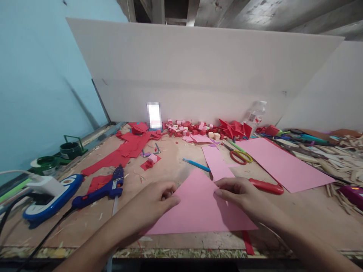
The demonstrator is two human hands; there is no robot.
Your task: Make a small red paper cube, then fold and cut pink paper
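Both hands grip a sheet of pink paper (195, 209) just above the table's front, its one corner pointing away from me. My left hand (154, 202) pinches the sheet's left edge between thumb and curled fingers. On the opposite edge, my right hand (235, 192) holds the paper the same way, thumb on top. Just beyond the sheet are a narrow pink paper strip (217, 162) and a blue pen (196, 165). A red-handled tool (266, 186), perhaps a cutter, lies beside my right hand.
A blue glue gun (113, 185) and a blue power strip (56, 200) with cords lie left. Red paper pieces (133, 145), small folded pink and red cubes (195, 128), a lit phone (154, 115) and a bottle (256, 115) stand behind. Scissors (239, 155), pink paper (283, 162) and wood strips (334, 158) lie right.
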